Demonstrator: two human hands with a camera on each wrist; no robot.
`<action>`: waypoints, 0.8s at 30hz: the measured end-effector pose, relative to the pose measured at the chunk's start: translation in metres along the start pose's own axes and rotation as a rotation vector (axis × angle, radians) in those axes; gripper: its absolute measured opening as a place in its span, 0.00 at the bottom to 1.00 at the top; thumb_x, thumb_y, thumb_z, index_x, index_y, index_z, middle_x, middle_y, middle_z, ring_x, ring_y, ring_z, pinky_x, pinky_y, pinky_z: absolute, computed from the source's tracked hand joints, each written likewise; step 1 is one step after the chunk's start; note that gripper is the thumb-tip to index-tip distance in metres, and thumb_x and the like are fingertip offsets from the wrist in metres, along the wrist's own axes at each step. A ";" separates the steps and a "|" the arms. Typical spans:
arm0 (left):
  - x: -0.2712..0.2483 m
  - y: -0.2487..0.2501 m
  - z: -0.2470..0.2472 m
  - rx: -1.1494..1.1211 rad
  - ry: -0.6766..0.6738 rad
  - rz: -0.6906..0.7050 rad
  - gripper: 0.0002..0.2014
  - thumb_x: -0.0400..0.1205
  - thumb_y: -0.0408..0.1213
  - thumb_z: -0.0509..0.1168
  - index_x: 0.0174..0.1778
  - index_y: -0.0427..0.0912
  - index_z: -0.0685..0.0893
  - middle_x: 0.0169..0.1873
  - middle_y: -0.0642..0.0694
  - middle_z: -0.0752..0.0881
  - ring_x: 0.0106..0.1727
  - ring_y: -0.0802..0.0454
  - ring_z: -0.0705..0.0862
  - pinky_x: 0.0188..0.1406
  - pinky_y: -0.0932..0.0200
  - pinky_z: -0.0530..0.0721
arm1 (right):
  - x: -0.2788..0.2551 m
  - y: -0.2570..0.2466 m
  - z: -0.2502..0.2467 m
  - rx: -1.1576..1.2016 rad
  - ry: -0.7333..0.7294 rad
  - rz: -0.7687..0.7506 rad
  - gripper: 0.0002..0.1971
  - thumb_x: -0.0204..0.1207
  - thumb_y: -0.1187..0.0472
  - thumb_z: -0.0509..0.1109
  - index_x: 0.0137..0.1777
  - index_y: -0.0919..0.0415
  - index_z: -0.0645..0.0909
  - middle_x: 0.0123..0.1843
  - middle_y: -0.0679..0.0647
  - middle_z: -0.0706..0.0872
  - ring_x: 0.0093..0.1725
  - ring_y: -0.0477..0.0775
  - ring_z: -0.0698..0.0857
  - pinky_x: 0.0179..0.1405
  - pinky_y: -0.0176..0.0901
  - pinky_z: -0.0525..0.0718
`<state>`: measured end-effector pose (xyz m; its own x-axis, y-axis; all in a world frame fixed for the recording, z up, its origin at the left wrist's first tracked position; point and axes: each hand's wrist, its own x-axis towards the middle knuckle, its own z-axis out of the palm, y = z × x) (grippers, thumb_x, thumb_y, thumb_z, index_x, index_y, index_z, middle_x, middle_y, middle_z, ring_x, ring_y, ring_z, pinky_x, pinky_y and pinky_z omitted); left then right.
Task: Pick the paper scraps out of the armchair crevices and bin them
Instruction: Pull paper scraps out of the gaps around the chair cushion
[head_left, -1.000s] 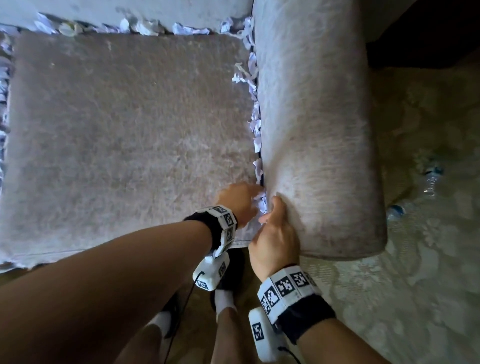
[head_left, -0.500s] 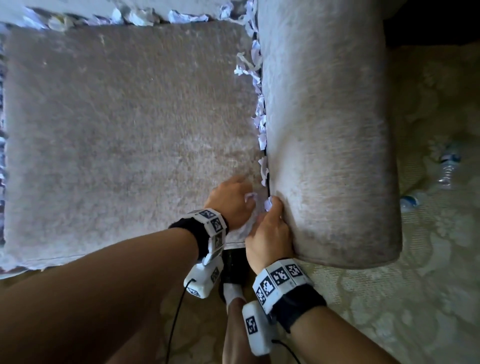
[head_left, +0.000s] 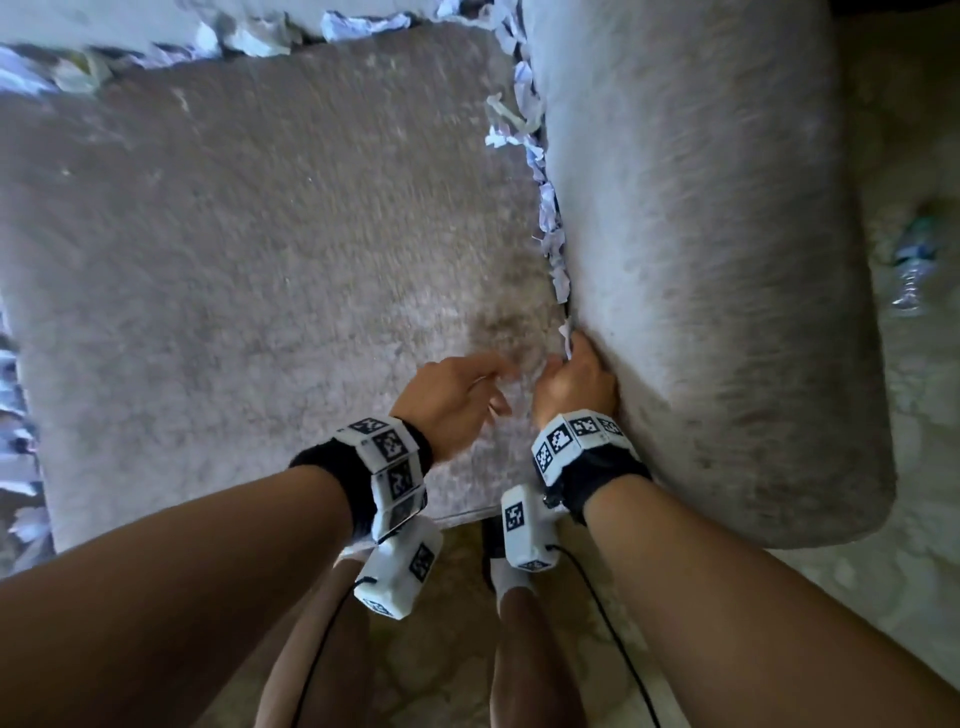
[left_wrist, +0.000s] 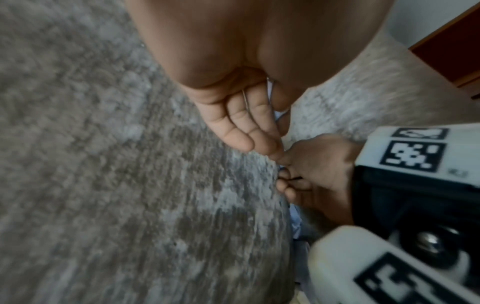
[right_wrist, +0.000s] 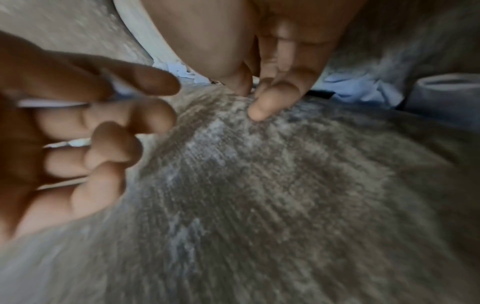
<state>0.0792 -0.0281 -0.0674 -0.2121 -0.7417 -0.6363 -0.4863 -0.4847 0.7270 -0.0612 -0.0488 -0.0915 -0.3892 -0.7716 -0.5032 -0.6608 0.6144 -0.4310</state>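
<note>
Your left hand (head_left: 451, 399) hovered over the grey plush seat cushion (head_left: 270, 270), fingers loosely spread, with white paper showing between them in the right wrist view. At its three o'clock, your right hand (head_left: 574, 383) pinched a white paper scrap (head_left: 565, 338) at the crevice beside the grey plush armrest (head_left: 701, 234). Toward twelve o'clock, more crumpled white paper scraps (head_left: 546, 208) lined that crevice.

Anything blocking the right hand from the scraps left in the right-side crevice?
Nothing visible. The right hand sits at the crevice's near end with a scrap at its fingers. More paper scraps line the open gap between seat cushion and armrest. No bin is in view.
</note>
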 end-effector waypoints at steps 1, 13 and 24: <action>0.000 -0.001 -0.005 0.005 -0.016 -0.007 0.18 0.87 0.30 0.52 0.60 0.49 0.86 0.38 0.55 0.89 0.38 0.57 0.88 0.46 0.62 0.85 | 0.002 -0.001 0.003 0.006 0.008 0.018 0.20 0.84 0.69 0.57 0.74 0.61 0.75 0.65 0.71 0.82 0.62 0.72 0.81 0.49 0.48 0.77; -0.003 -0.012 -0.032 0.034 -0.098 -0.016 0.13 0.89 0.39 0.55 0.49 0.46 0.86 0.45 0.53 0.91 0.40 0.62 0.88 0.42 0.66 0.81 | 0.017 -0.004 0.019 -0.133 0.209 0.110 0.12 0.83 0.58 0.59 0.52 0.60 0.84 0.50 0.64 0.89 0.52 0.68 0.86 0.42 0.49 0.79; -0.007 -0.008 -0.032 0.100 -0.085 0.011 0.13 0.90 0.36 0.50 0.47 0.53 0.78 0.48 0.53 0.89 0.42 0.57 0.88 0.42 0.63 0.80 | -0.029 0.020 0.014 -0.191 0.261 -0.291 0.21 0.78 0.52 0.58 0.32 0.68 0.82 0.42 0.64 0.81 0.34 0.67 0.82 0.31 0.50 0.79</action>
<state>0.1116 -0.0337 -0.0612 -0.2869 -0.7027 -0.6511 -0.5651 -0.4247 0.7073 -0.0538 -0.0116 -0.0962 -0.3024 -0.9388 -0.1648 -0.8640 0.3430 -0.3685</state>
